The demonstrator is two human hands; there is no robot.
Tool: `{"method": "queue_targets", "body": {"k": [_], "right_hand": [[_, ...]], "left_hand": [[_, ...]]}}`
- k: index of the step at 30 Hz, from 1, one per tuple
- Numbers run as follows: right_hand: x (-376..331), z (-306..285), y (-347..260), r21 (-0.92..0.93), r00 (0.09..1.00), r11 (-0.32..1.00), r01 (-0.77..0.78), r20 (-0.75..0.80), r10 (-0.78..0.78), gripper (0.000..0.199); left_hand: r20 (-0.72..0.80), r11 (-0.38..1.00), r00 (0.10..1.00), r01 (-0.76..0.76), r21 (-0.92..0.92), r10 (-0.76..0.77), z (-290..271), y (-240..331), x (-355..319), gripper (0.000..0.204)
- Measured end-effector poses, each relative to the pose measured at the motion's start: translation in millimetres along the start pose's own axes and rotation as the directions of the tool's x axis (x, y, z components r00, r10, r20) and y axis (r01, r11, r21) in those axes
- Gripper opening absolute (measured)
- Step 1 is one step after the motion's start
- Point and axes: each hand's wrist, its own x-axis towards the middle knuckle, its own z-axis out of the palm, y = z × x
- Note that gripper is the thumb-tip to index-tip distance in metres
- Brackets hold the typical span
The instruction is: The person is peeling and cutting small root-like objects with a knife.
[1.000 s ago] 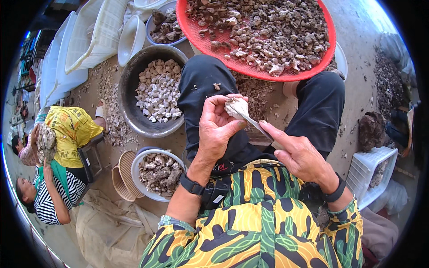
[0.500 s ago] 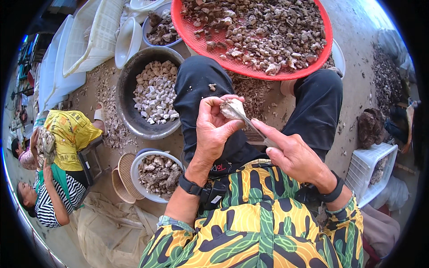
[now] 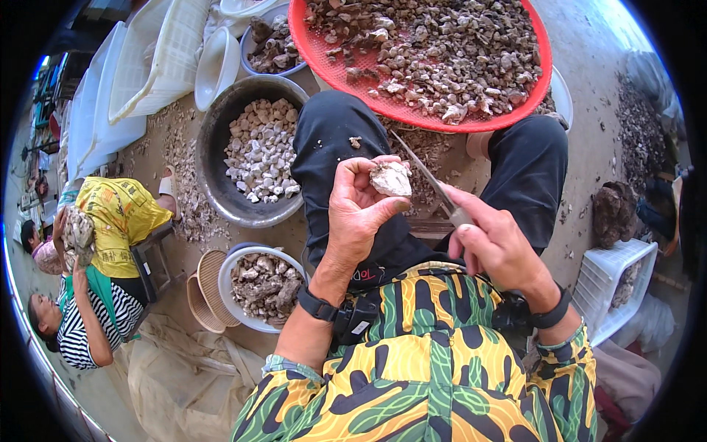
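My left hand (image 3: 355,210) pinches a whitish lump with some brown rind (image 3: 390,179) between thumb and fingers, above my left thigh. In my right hand (image 3: 497,243) is a narrow-bladed knife (image 3: 426,171). Its blade points up and to the left, and stands a little apart from the lump's right side. Left of my knee, a dark round basin (image 3: 208,184) holds many pale, trimmed pieces (image 3: 258,158). Below it, a white basin (image 3: 227,291) contains rough grey-brown lumps (image 3: 266,283). A broad red perforated tray (image 3: 335,66) full of brown and grey chunks lies beyond my knees.
Shavings (image 3: 188,184) litter the floor. White crates (image 3: 158,66) lean at the upper left. Woven baskets (image 3: 210,295) rest beside the white basin. Another person in a striped top (image 3: 118,313) sits at left, holding a large lump (image 3: 79,232). At right stands a white crate (image 3: 600,283).
The knife blade has come off the lump and swung up to the right, now pointing away. My left hand still holds the lump, which shows more of its white face.
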Motion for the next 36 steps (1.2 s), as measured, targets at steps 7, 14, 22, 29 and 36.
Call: {"method": "queue_targets", "body": {"k": [7,14,22,29,36], "right_hand": [[-12.9,-16.3,14.0,0.588,0.925,0.767,-0.258,0.379,0.021,0.06],[-20.1,-20.9,16.5,0.643,0.911,0.697,-0.316,0.41,0.035,0.065],[-19.5,-20.0,19.7,0.663,0.895,0.657,-0.359,0.444,0.041,0.063],[-14.6,-20.7,16.3,0.621,0.884,0.694,-0.364,0.465,0.047,0.06],[-18.4,-17.1,-12.3,0.161,0.914,0.931,-0.327,0.305,0.268,0.061]], "left_hand": [[0.024,0.997,1.0,0.012,-0.075,-0.01,-1.3,-1.0,0.9,0.056],[0.012,0.997,0.999,0.031,-0.075,-0.03,0.7,3.2,0.7,0.057],[0.034,1.0,0.999,0.011,-0.025,-0.01,-4.6,-2.4,-0.9,0.056],[0.057,1.0,0.998,0.013,-0.011,-0.012,-7.7,-5.8,-0.2,0.054],[0.031,1.0,0.999,-0.024,0.015,0.023,-3.8,-9.1,1.8,0.053]]}}
